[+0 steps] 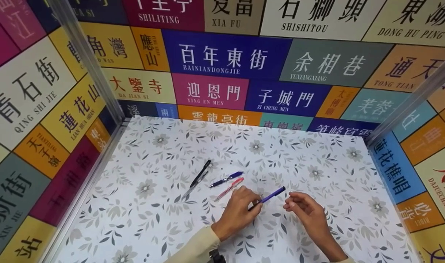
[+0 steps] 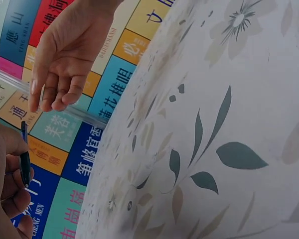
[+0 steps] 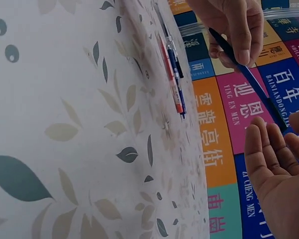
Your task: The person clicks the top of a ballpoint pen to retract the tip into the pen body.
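Note:
My left hand (image 1: 238, 210) pinches a slim blue-purple pen (image 1: 274, 194) between thumb and fingers, over the patterned table. The pen's darker end points up and right, toward my right hand. Seen from the right wrist, the blue pen (image 3: 254, 82) runs slantwise down from the left hand's fingers (image 3: 239, 42). My right hand (image 1: 310, 213) hovers just right of that dark end, its fingers loosely bent with nothing between them. In the left wrist view the right hand (image 2: 67, 57) hangs with relaxed fingers, a short way above the pen (image 2: 25, 157).
Left of my hands lie a black pen (image 1: 201, 171), a clear-barrelled pen (image 1: 194, 186), a dark blue pen (image 1: 226, 179) and a pink pen (image 1: 229, 189). The leaf-print tablecloth (image 1: 145, 215) covers the table. Colourful sign panels (image 1: 226, 54) stand at the back and sides.

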Demonstrator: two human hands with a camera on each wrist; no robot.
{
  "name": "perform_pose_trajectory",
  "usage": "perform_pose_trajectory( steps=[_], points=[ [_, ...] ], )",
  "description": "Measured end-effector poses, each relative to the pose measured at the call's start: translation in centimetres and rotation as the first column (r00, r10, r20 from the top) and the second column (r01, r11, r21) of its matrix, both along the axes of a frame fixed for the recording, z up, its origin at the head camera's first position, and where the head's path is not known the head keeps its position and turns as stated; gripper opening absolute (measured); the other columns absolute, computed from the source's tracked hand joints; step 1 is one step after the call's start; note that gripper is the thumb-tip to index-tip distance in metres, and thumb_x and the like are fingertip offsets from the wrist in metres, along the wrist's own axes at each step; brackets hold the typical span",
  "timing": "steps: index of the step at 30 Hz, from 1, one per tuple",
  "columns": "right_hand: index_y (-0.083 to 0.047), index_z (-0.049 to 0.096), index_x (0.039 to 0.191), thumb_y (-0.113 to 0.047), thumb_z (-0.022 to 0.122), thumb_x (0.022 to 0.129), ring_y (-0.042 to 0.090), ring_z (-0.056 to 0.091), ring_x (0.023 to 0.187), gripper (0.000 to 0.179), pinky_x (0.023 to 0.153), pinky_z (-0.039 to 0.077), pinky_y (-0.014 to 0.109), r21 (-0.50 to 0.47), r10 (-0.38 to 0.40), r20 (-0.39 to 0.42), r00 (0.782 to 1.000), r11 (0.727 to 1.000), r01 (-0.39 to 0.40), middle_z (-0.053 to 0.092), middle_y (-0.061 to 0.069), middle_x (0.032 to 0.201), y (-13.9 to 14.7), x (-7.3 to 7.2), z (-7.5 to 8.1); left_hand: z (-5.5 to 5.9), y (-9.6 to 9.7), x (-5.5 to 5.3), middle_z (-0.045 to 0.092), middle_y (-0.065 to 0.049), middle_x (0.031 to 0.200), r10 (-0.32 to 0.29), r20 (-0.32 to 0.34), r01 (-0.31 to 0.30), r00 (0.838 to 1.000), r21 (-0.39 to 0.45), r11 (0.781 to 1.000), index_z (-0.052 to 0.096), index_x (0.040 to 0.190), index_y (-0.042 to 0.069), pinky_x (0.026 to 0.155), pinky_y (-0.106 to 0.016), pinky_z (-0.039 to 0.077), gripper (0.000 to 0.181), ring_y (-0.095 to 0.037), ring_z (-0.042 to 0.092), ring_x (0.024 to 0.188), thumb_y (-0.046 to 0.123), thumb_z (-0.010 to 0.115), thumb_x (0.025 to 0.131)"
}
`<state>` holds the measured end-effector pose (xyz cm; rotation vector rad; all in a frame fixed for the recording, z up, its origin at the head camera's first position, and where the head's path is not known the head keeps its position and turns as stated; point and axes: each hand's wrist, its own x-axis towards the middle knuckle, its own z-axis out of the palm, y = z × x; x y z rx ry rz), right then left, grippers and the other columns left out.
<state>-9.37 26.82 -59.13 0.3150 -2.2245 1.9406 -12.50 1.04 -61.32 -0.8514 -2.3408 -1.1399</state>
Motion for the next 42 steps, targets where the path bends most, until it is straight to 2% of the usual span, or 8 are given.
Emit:
perform_pose_trajectory(
  steps=[7, 12, 16, 26, 30, 33, 36, 42],
  points=[
    [0.021, 0.062, 0.132, 0.015, 0.065, 0.103, 0.024, 0.079, 0.094, 0.03, 0.082, 0.065, 0.032, -0.062, 0.06, -0.088, 0.994, 0.996, -0.065, 0.07, 0.032, 0.107, -0.7, 0.3, 1.3, 0.8, -0.2, 0.6, 0.069, 0.007, 0.087, -0.011, -0.012, 0.012, 1.0, 0.037, 0.999, 0.078, 0.095, 0.017, 0.079, -0.03, 0.042, 0.006, -0.013, 0.058, 0.087, 0.014, 0.083, 0.096],
    [0.017, 0.064, 0.133, 0.017, 0.063, 0.102, 0.025, 0.079, 0.095, 0.031, 0.083, 0.065, 0.032, -0.094, 0.104, -0.156, 0.982, 0.988, -0.12, 0.069, 0.033, 0.108, -1.1, 0.5, 1.8, 1.5, -0.2, 1.1, 0.069, 0.006, 0.089, -0.023, -0.004, 0.024, 1.0, 0.066, 0.998, 0.076, 0.095, 0.016, 0.081, -0.031, 0.043, 0.006, -0.013, 0.059, 0.088, 0.014, 0.081, 0.098],
    [0.018, 0.062, 0.134, 0.019, 0.061, 0.102, 0.026, 0.079, 0.096, 0.033, 0.084, 0.064, 0.032, -0.108, 0.126, -0.172, 0.977, 0.983, -0.146, 0.069, 0.033, 0.109, -1.3, 0.4, 2.2, 1.7, -0.1, 1.4, 0.068, 0.007, 0.09, -0.029, 0.012, 0.028, 0.999, 0.08, 0.996, 0.076, 0.097, 0.017, 0.082, -0.031, 0.043, 0.006, -0.012, 0.059, 0.09, 0.015, 0.081, 0.1],
    [0.023, 0.052, 0.141, 0.021, 0.056, 0.103, 0.027, 0.078, 0.098, 0.038, 0.087, 0.064, 0.033, -0.125, 0.141, -0.204, 0.969, 0.978, -0.169, 0.068, 0.032, 0.111, -1.4, 0.1, 3.1, 1.9, 0.1, 1.6, 0.069, 0.009, 0.089, -0.024, -0.002, 0.024, 1.0, 0.124, 0.992, 0.078, 0.099, 0.017, 0.081, -0.031, 0.047, 0.003, -0.011, 0.06, 0.089, 0.016, 0.08, 0.1],
    [0.02, 0.052, 0.144, 0.019, 0.055, 0.105, 0.027, 0.077, 0.1, 0.039, 0.088, 0.064, 0.034, -0.14, 0.152, -0.2, 0.968, 0.973, -0.182, 0.067, 0.032, 0.114, -1.5, 0.1, 3.4, 2.2, 0.1, 1.8, 0.07, 0.009, 0.09, -0.034, 0.033, 0.029, 0.999, 0.146, 0.989, 0.08, 0.101, 0.016, 0.084, -0.031, 0.047, 0.004, -0.012, 0.061, 0.09, 0.019, 0.078, 0.102],
    [0.017, 0.052, 0.146, 0.019, 0.055, 0.105, 0.026, 0.077, 0.101, 0.04, 0.088, 0.064, 0.033, -0.136, 0.153, -0.205, 0.967, 0.974, -0.183, 0.066, 0.032, 0.115, -1.6, 0.1, 3.5, 2.4, 0.3, 1.9, 0.07, 0.008, 0.091, -0.053, 0.063, 0.041, 0.997, 0.175, 0.984, 0.08, 0.102, 0.014, 0.085, -0.031, 0.048, 0.005, -0.017, 0.063, 0.09, 0.018, 0.077, 0.102],
    [0.018, 0.052, 0.145, 0.019, 0.056, 0.104, 0.027, 0.077, 0.099, 0.041, 0.087, 0.064, 0.033, -0.129, 0.138, -0.209, 0.968, 0.977, -0.168, 0.066, 0.034, 0.113, -1.9, 0.0, 3.6, 2.4, 0.5, 2.0, 0.07, 0.008, 0.09, -0.052, 0.06, 0.039, 0.997, 0.197, 0.98, 0.08, 0.102, 0.014, 0.086, -0.03, 0.049, 0.003, -0.018, 0.063, 0.089, 0.013, 0.08, 0.099],
    [0.014, 0.058, 0.143, 0.016, 0.064, 0.103, 0.025, 0.078, 0.097, 0.04, 0.085, 0.064, 0.032, -0.102, 0.041, -0.197, 0.98, 0.993, -0.062, 0.068, 0.032, 0.113, -2.4, -0.1, 3.8, 2.4, 0.8, 2.1, 0.07, 0.008, 0.089, -0.049, 0.028, 0.041, 0.998, 0.258, 0.965, 0.079, 0.101, 0.014, 0.086, -0.03, 0.05, 0.011, -0.013, 0.061, 0.089, 0.006, 0.083, 0.095]
  ],
)
